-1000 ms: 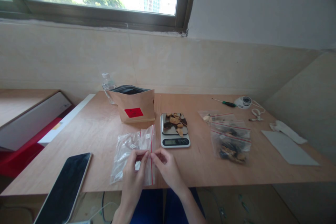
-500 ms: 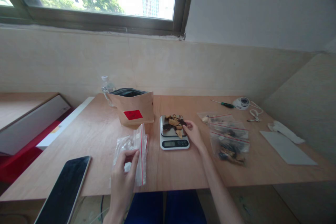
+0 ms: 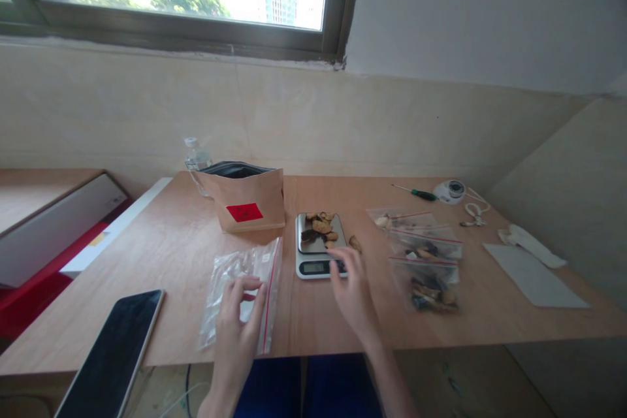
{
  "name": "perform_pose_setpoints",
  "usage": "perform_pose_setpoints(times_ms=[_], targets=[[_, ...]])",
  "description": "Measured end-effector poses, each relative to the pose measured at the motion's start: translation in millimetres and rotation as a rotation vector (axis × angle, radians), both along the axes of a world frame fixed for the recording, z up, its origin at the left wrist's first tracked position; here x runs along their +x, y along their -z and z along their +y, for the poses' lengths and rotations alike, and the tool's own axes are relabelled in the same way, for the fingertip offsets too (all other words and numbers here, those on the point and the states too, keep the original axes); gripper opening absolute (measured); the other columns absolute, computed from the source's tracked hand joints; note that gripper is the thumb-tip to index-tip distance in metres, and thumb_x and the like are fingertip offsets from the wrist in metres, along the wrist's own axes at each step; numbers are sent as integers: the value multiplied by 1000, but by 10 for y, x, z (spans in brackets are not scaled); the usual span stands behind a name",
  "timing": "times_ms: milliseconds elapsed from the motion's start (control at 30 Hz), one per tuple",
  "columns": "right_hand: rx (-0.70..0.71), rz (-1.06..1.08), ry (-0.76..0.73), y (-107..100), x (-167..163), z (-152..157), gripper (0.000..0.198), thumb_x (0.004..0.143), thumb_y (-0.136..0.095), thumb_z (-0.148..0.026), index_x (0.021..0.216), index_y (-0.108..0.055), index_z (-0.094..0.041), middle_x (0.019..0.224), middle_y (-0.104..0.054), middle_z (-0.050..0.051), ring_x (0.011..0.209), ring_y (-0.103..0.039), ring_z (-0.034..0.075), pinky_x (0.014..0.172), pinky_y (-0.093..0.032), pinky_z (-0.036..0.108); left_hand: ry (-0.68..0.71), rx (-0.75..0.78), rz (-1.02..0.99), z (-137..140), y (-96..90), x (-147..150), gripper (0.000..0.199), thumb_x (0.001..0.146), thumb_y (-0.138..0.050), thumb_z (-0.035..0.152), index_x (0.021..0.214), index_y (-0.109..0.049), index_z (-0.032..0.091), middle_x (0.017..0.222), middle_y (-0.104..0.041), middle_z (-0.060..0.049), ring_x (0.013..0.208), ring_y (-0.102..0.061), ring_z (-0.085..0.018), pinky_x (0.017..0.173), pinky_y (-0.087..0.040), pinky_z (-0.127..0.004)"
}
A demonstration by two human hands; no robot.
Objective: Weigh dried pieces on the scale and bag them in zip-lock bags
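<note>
- Landmark: the digital scale (image 3: 321,251), standing mid-table on the wooden table (image 3: 171,255); all positions below are given from it.
- Left hand (image 3: 238,323): fingers spread flat on the clear zip bag (image 3: 243,287), which lies just left of the scale with its red seal strip nearest the scale. Judged a pinning hold, keeping the flimsy bag still; nothing is gripped.
- Right hand (image 3: 351,290): loosely open at the scale's front right corner, fingertips at the display edge; it holds nothing visible.
- Dried slices (image 3: 319,228) are heaped on the scale's pan; one stray piece (image 3: 355,243) lies on the table just right of it.
- Brown paper pouch (image 3: 243,196) stands open behind and left of the scale, within reach.
- Filled zip bags (image 3: 425,255) lie right of the scale, apart from the flat one.
- Phone (image 3: 112,351) lies far left, near the table's front edge.
</note>
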State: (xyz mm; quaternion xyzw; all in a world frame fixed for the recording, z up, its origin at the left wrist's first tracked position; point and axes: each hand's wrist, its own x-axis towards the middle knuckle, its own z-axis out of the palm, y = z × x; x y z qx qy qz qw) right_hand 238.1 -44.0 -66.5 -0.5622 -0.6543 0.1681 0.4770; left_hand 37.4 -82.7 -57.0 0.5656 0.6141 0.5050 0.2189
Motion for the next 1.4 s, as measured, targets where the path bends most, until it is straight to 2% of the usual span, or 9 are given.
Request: perform_pose_setpoints(times_ms=[100, 167, 267, 433, 767, 967, 1067, 1200, 1400], targets=[[-240, 185, -256, -151, -427, -279, 22, 90, -45, -32, 106, -56, -21, 99, -62, 6, 87, -59, 17, 79, -48, 29, 49, -6, -39, -39, 12, 94, 19, 84, -51, 39, 86, -56, 21, 92, -58, -6, 90, -56, -21, 78, -47, -33], [-365, 285, -326, -193, -609, -370, 23, 89, -47, -37, 101, -57, -20, 91, -65, 3, 77, -60, 15, 72, -48, 26, 78, -29, -96, -79, 16, 138, 17, 85, -50, 37, 88, -54, 21, 92, -58, -5, 90, -56, -21, 80, -46, -33], [-433, 398, -392, -193, -713, -392, 25, 90, -46, -39, 92, -60, -19, 83, -66, 1, 74, -61, 14, 68, -47, 24, 88, -53, -217, -133, 21, 188, 15, 86, -50, 36, 88, -53, 21, 91, -57, -3, 87, -57, -18, 79, -47, -30], [-438, 465, -380, -149, -637, -383, 27, 87, -51, -40, 83, -62, -16, 76, -65, 2, 70, -59, 14, 65, -45, 23, 58, -34, -362, -169, -17, 304, 17, 84, -52, 37, 85, -53, 20, 84, -55, -2, 83, -57, -16, 73, -49, -26], [-442, 540, -339, -107, -528, -435, 33, 76, -64, -47, 66, -60, -17, 62, -60, -1, 60, -54, 13, 60, -42, 23, 26, -44, -369, -237, -55, 380, 23, 83, -53, 43, 82, -53, 20, 81, -55, -2, 82, -56, -17, 75, -47, -26], [-399, 683, -147, 67, -356, -385, 37, 79, -56, -53, 66, -45, -20, 55, -50, -4, 53, -49, 11, 54, -40, 22, -250, 5, -445, -174, -76, 170, 28, 83, -52, 48, 85, -49, 20, 81, -55, 0, 77, -54, -14, 71, -44, -24], [-395, 531, -225, 47, -227, -326, 35, 82, -53, -50, 67, -49, -19, 60, -53, -3, 58, -51, 11, 59, -41, 23, -273, 1, -389, -136, -121, 138, 33, 79, -54, 52, 85, -49, 20, 78, -54, 0, 74, -54, -15, 68, -44, -25], [-383, 382, -389, -74, -78, -245, 29, 88, -48, -45, 85, -60, -18, 81, -62, 2, 72, -56, 14, 69, -45, 25, -293, 5, -303, -127, -153, 154, 34, 81, -50, 53, 86, -49, 20, 78, -54, 0, 74, -54, -16, 67, -44, -27], [-136, 136, -122, -55, 270, 234, 24, 90, -41, -31, 93, -61, -18, 95, -64, 7, 90, -60, 19, 78, -46, 31, -325, -2, 7, -85, -193, -1, 31, 82, -47, 51, 86, -50, 21, 81, -55, -2, 75, -54, -19, 68, -42, -32]])
